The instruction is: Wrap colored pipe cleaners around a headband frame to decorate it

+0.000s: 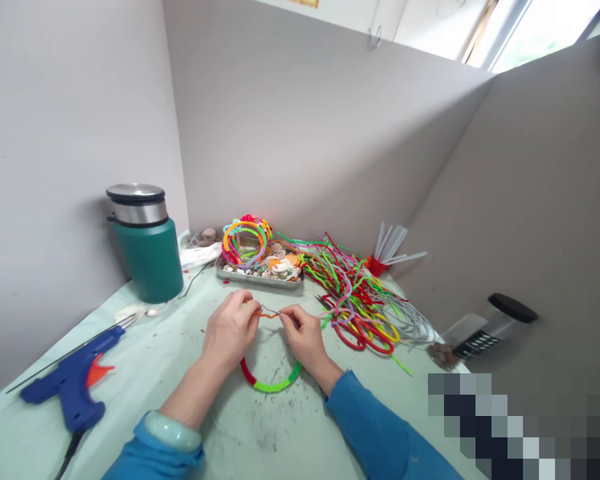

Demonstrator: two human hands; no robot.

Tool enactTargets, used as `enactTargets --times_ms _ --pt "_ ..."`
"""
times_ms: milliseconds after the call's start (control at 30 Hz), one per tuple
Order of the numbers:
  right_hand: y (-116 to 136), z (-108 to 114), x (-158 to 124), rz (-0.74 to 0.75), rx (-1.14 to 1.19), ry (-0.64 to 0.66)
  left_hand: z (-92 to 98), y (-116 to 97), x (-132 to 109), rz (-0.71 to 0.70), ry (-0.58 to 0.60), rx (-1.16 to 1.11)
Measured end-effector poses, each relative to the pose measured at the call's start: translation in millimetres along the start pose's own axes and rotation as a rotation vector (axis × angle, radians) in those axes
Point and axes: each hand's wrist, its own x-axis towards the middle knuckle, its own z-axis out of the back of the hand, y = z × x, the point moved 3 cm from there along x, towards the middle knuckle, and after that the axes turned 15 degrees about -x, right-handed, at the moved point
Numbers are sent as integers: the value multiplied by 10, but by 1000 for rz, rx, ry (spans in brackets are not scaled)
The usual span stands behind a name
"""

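Observation:
A wire ring (273, 387) wrapped in red, light green and darker green hangs or lies below my two hands, its upper part hidden by them. My left hand (231, 328) pinches the ring's wire and an orange pipe cleaner (267, 315) at the upper left. Facing it, my right hand (304, 333) has its fingertips closed at the other end of the short orange and grey stretch. Bare grey wire shows between the fingertips.
Behind my hands is a metal tray (260, 280) with shells and coloured rings (247, 243). Pipe cleaners (350, 293) pile up at right, near glue sticks (393, 243). A green bottle (150, 253) and a blue glue gun (75, 387) are at left; a clear jar (497, 327) is at right.

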Motion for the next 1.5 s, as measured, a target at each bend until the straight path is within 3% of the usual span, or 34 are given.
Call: enactTargets --times_ms 200,333,467,567,733,833,967,1133,1500 --pt "21 -47 -21 85 -32 121 -14 -57 -7 -194 -48 -172" --pt "123 -53 -65 244 -55 237 -65 -37 -10 -180 -13 -221" --pt "205 -29 -92 302 -98 253 -75 -32 -1 -133 1 -257" --pt "212 -15 -78 280 -77 223 -40 -41 13 -52 -25 -251" --pt "99 -20 -20 140 -10 133 68 -24 19 104 -205 -156" --pt "27 -31 -3 58 -11 100 38 -38 8 46 -123 -106" --pt "19 -35 -4 62 11 102 -49 -81 -14 -119 30 -75" --pt "20 -35 -9 57 24 84 -44 -95 -2 -177 -6 -11" --pt "-2 -44 -7 30 33 58 -93 -155 0 -205 47 23"
